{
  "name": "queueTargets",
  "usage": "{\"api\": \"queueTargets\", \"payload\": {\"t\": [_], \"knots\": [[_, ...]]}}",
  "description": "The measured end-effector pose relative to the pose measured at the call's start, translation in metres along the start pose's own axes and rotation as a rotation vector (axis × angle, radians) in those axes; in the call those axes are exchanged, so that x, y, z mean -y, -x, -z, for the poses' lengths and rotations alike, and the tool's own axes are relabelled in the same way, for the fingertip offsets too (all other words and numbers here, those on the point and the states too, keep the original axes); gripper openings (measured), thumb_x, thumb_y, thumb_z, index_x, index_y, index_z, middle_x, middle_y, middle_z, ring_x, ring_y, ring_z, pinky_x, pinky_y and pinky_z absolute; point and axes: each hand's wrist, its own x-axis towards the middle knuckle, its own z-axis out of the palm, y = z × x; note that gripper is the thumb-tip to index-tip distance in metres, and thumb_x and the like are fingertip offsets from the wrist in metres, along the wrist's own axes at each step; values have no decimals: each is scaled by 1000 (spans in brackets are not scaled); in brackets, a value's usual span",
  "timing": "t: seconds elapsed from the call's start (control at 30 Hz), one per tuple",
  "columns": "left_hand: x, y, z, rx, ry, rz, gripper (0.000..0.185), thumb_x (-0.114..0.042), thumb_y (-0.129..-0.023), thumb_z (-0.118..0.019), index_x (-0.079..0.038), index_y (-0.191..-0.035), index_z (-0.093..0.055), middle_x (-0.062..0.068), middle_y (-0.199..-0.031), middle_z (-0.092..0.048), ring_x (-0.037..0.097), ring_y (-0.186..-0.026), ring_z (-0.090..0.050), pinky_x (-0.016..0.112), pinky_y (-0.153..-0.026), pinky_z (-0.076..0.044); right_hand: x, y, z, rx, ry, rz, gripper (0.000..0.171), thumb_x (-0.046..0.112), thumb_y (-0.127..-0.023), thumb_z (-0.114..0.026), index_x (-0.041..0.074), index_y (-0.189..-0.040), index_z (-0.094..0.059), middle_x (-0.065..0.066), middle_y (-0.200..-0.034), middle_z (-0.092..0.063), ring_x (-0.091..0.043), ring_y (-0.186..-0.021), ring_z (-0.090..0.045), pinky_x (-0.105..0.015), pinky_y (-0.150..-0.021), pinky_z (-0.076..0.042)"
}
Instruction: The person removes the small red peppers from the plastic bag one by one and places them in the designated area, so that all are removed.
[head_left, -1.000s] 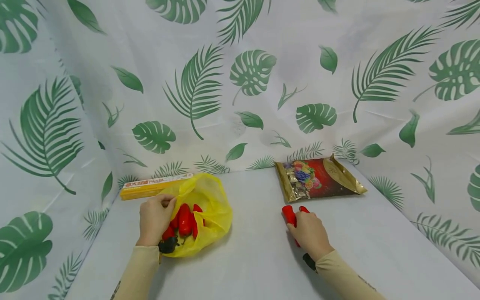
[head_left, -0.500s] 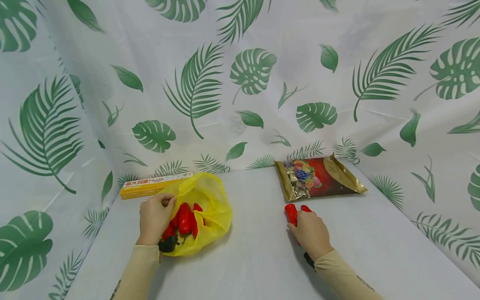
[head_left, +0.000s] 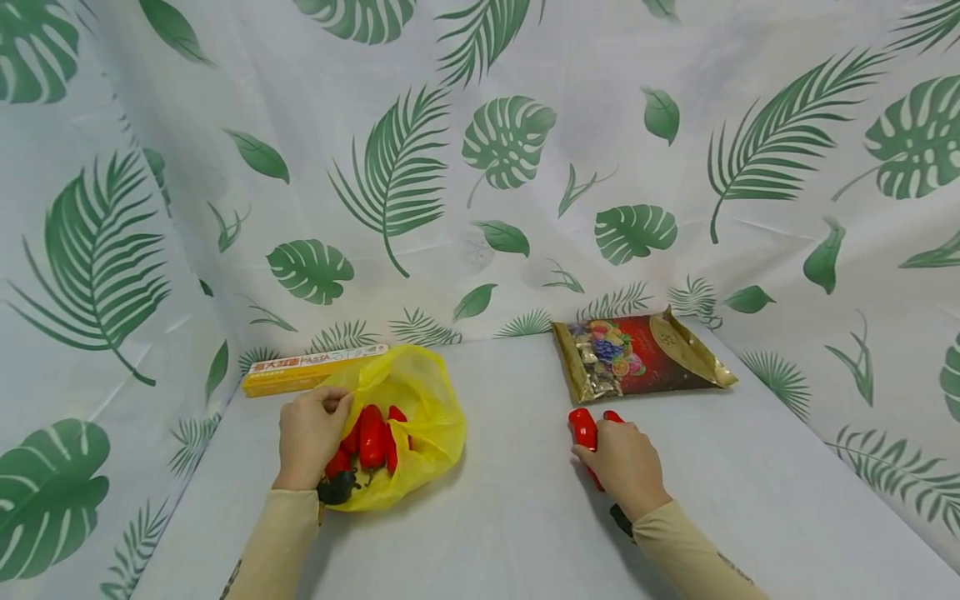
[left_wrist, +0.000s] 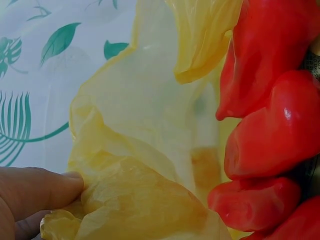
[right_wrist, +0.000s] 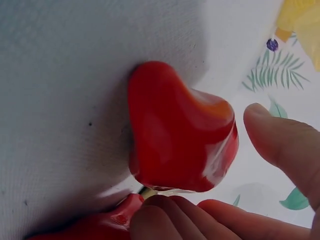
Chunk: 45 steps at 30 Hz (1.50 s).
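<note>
My left hand pinches the rim of a yellow plastic bag, its mouth spread toward me. Inside the bag lie several red peppers and a dark, wrinkled piece. The left wrist view shows the thumb pressing the thin plastic, with red peppers at the right. On the table, my right hand is at a red pepper. In the right wrist view the thumb stands apart from that pepper, while the fingertips are close against its end. Another red pepper lies beside it.
A yellow and white pasta box lies behind the bag, against the leaf-print backdrop. A red and gold packet lies beyond the right hand. Some dark object shows under the right wrist. White cloth covers the table.
The red pepper at my right hand has shifted slightly right and turned a little. The left hand and the bag stay as they were.
</note>
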Motion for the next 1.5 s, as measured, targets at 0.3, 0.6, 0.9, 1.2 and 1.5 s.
{"api": "queueTargets", "payload": {"t": [0.3, 0.6, 0.9, 1.2, 1.5], "knots": [[3, -1, 2, 0, -7, -3, 22, -22, -98, -73, -2, -104, -80, 15, -92, -81, 26, -74, -74, 34, -62, -60, 2, -2, 1, -78, -31, 61, 43, 29, -83, -88, -6, -102, -74, -21, -84, -75, -27, -63, -65, -49, -64, -63], [4, -1, 2, 3, -3, -4, 23, -24, -98, -73, -3, -106, -80, 15, -94, -81, 27, -79, -75, 40, -69, -64, 11, -8, 3, -185, -66, 195, 43, 29, -86, -85, -2, -114, -75, -21, -98, -78, -33, -79, -73, -52, -74, -63], [5, -2, 5, -6, 4, 0, 23, -23, -98, -73, -3, -106, -80, 15, -93, -81, 27, -79, -76, 40, -69, -64, 46, -19, -3, -216, -105, 350, 35, 25, -85, -87, 4, -111, -78, -13, -96, -81, -27, -82, -77, -43, -72, -65], [5, -2, 4, 26, 13, -12, 21, -21, -97, -74, -3, -105, -80, 14, -92, -81, 24, -77, -74, 37, -67, -63, 108, -29, -16, -74, -222, 434, 33, 22, -88, -84, 7, -117, -77, -9, -108, -80, -24, -93, -77, -40, -84, -65], [4, -1, 3, 30, 16, -11, 21, -22, -97, -75, -3, -104, -80, 12, -91, -81, 22, -76, -74, 35, -66, -63, 165, -43, -39, -87, -303, 560, 25, 7, -92, -78, 4, -116, -75, -11, -108, -79, -27, -95, -77, -40, -85, -64]]}}
